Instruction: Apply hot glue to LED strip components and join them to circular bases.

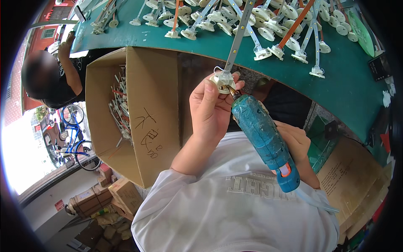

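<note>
My left hand [206,111] is raised at the middle, its fingers pinching a white round base [223,81]. Out of that base rises a long grey strip [239,38] dotted with small yellowish LEDs, and a thin white wire loops beside the joint. My right hand [295,140] is closed round a worn teal hot glue gun [262,130], and the gun's body hides part of the fingers. The gun's brownish nozzle tip is at the lower right of the base, seemingly touching it. A pale translucent glue stick [319,203] trails from its rear.
A green table [235,56] stretches across the far side, bearing many LED strips with white round bases [273,31]. To the left stands an open cardboard box [155,101] with more strips inside. Another person [63,80] is beyond it. Flattened cardboard [352,185] leans at right.
</note>
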Available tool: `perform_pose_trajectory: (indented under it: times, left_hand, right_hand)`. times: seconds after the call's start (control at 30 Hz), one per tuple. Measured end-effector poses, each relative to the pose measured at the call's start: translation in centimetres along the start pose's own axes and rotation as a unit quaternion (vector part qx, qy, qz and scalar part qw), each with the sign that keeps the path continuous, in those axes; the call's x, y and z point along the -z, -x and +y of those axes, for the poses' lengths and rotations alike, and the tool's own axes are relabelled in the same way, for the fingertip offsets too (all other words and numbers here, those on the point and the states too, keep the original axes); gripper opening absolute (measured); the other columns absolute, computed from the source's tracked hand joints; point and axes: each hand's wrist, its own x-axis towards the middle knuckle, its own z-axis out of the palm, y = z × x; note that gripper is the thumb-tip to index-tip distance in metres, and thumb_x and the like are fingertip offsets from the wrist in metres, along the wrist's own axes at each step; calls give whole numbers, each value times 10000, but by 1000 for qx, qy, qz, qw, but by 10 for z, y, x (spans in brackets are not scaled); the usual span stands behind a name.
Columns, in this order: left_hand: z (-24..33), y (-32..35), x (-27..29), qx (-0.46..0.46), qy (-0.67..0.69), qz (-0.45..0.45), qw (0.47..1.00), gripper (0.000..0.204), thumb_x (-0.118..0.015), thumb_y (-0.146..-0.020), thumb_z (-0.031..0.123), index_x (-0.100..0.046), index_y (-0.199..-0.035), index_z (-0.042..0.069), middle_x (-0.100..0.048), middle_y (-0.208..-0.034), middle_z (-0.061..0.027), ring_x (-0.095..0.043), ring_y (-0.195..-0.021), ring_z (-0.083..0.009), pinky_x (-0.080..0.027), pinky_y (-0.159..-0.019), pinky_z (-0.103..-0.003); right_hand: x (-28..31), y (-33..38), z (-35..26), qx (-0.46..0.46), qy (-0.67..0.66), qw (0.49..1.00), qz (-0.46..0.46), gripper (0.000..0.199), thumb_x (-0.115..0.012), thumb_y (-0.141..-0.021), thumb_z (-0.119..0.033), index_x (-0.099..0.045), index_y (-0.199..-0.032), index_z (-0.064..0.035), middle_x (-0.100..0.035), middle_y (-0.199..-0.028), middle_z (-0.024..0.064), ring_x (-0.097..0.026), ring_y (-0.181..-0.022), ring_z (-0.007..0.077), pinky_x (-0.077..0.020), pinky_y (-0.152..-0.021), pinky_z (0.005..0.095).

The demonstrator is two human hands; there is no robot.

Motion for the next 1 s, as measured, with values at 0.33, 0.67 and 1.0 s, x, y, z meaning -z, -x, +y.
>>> perform_pose_trajectory:
  times: [0.33, 0.67, 1.0]
  left_hand:
    - [1, 1, -2, 2, -18, -20, 1000, 459, -624, -966, 343, -578, -1217, -38, -656, -1146, -246, -681, -1001, -306, -541, -933, -415]
    - [1, -2, -1, -6, -38, -27, 999, 460, -595, -983, 352, -583, -1214, -45, -660, -1147, -249, -685, -958, -258, -559, -867, -357]
    - [4, -11, -1, -107, -127, -22, 986, 438, -602, -985, 308, -593, -1201, -73, -662, -1150, -235, -666, -1033, -295, -521, -958, -394]
  right_hand:
    - [-2, 5, 8, 33, -5, 999, 26, 550, -796, -719, -333, -645, -1028, 97, -695, -1069, 250, -711, -964, 355, -562, -854, 369]
    - [1, 2, 5, -9, 3, 1000, 29, 393, -781, -696, -148, -657, -992, 80, -703, -1051, 236, -723, -927, 319, -571, -814, 348]
    - [1, 0, 2, -22, -35, 999, 28, 382, -756, -691, -122, -645, -996, 79, -711, -966, 201, -722, -833, 288, -566, -764, 306]
